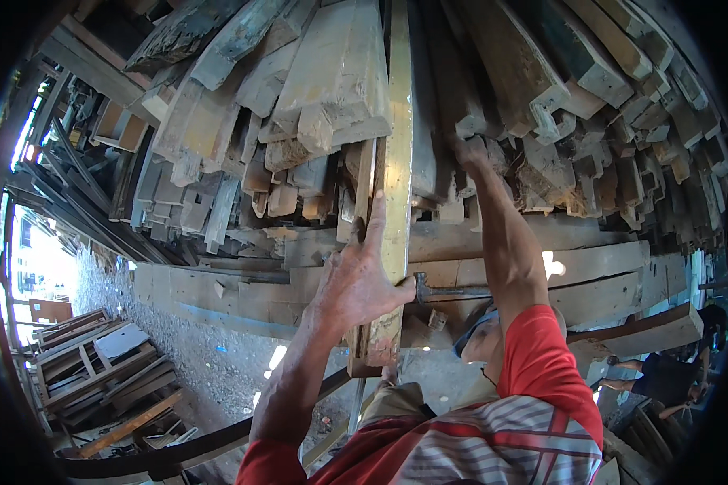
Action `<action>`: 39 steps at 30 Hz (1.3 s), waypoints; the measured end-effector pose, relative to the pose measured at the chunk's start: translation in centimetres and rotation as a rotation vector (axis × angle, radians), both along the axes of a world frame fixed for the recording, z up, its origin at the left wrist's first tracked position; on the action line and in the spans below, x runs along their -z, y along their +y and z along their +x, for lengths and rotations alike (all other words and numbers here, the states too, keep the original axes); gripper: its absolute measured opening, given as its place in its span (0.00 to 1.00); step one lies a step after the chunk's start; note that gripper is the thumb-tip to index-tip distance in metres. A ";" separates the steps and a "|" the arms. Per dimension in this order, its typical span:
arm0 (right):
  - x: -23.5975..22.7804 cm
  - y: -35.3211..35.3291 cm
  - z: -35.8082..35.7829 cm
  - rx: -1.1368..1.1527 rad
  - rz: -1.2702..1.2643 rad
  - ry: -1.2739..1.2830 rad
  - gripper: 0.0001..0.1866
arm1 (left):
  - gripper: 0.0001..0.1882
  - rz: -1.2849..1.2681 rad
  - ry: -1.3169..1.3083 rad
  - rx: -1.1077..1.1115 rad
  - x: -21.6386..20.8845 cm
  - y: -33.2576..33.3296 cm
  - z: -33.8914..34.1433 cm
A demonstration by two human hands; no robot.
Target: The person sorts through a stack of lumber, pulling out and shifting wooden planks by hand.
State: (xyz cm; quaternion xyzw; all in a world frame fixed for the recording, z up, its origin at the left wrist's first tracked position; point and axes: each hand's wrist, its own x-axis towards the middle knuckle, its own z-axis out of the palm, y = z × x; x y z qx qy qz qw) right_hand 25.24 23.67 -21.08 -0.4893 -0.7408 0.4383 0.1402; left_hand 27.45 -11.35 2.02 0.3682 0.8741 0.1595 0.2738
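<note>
A long wooden beam with a yellowish, shiny face runs out of the stack toward my body, its near end low by my legs. Across its near part lies my left hand, thumb at the right edge and index finger stretched along the left side, gripping it. Farther up and to the right, my right hand is closed at the end of a darker beam; its fingertips are partly hidden. A dark metal tool that looks like a hammer lies beside my left thumb.
Stacked timbers jut out overhead on both sides with uneven ends. Crosswise planks lie beneath them. Wooden frames and scraps are piled on the gravelly ground at lower left. Another person is at the far right.
</note>
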 end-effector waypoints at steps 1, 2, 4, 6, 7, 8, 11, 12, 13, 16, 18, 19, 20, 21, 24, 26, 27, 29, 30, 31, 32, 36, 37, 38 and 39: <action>0.7 1.0 -0.6 0.001 0.007 0.010 0.40 | 0.67 0.035 -0.022 0.009 0.0 0.1 0.0; 1.3 2.1 -1.0 -0.021 0.067 0.000 0.43 | 0.67 0.070 -0.046 0.022 0.0 0.4 -0.1; 5.6 4.8 1.1 0.004 0.128 -0.058 0.46 | 0.67 0.041 -0.106 0.038 -1.3 1.2 0.1; 6.6 5.8 1.2 -0.082 0.189 -0.162 0.49 | 0.67 0.016 -0.151 0.037 -0.8 1.8 0.1; 4.1 1.8 -1.0 -0.119 0.123 -0.149 0.51 | 0.67 0.040 -0.105 -0.004 0.1 0.1 -0.3; 1.6 -0.9 -1.3 -0.134 0.111 -0.135 0.51 | 0.67 0.082 -0.067 -0.014 0.5 -0.8 -0.5; -0.5 -3.6 2.3 -0.106 0.324 -0.203 0.48 | 0.67 0.067 -0.039 0.025 0.8 -0.1 -0.4; -0.8 -4.9 3.3 -0.087 0.319 -0.218 0.48 | 0.67 0.065 -0.027 0.031 0.7 0.3 -0.1; -0.5 -7.0 3.8 0.063 0.324 -0.101 0.45 | 0.66 -0.007 -0.024 -0.007 -0.1 0.8 0.0; 0.9 -12.7 6.5 0.184 0.281 0.153 0.39 | 0.66 0.077 -0.085 -0.031 -0.3 0.3 0.0; 4.2 -14.3 7.0 0.312 0.068 0.084 0.33 | 0.67 0.110 -0.042 0.004 0.5 0.3 0.2; 5.5 -14.2 6.9 0.322 0.147 0.153 0.35 | 0.67 0.128 0.021 0.040 0.8 0.5 0.3; 6.7 -13.5 6.8 0.335 0.142 0.157 0.35 | 0.68 0.148 0.085 0.075 1.0 0.7 0.3; 6.9 -13.4 6.1 0.360 0.219 0.104 0.36 | 0.68 0.134 0.093 0.076 1.5 0.5 0.2; 5.8 -11.9 4.2 0.305 0.077 -0.019 0.40 | 0.68 0.177 0.150 0.100 2.2 -0.3 0.0; 5.7 -10.4 3.9 0.231 -0.121 -0.091 0.43 | 0.68 0.252 0.160 0.127 2.6 -0.2 -0.1; 5.9 -10.1 3.8 0.224 -0.183 -0.060 0.44 | 0.68 0.253 0.163 0.127 2.3 -0.1 0.0; 6.2 -10.1 3.6 0.210 -0.239 -0.028 0.44 | 0.66 0.143 -0.050 0.017 1.2 0.1 0.3; 6.6 -10.5 3.1 0.294 -0.318 -0.008 0.46 | 0.66 0.147 -0.046 0.007 0.7 0.0 0.3; 7.3 -10.2 3.0 0.385 -0.387 0.012 0.48 | 0.66 0.122 -0.062 0.005 0.4 0.2 0.4; 7.9 -10.0 2.9 0.381 -0.373 0.014 0.48 | 0.66 0.098 -0.078 0.002 0.2 0.4 0.4; 9.1 -10.0 2.7 0.480 -0.421 0.117 0.53 | 0.66 0.099 0.004 0.009 0.6 0.0 0.1; 8.7 -10.6 2.5 0.458 -0.435 0.200 0.53 | 0.66 0.078 0.016 0.004 0.6 -0.4 -0.1; 8.3 -11.4 2.3 0.435 -0.452 0.282 0.52 | 0.67 0.056 0.029 0.000 0.5 -0.9 -0.3; 8.2 -11.4 2.4 0.423 -0.443 0.285 0.52 | 0.67 0.066 0.032 -0.011 0.2 -0.8 -0.3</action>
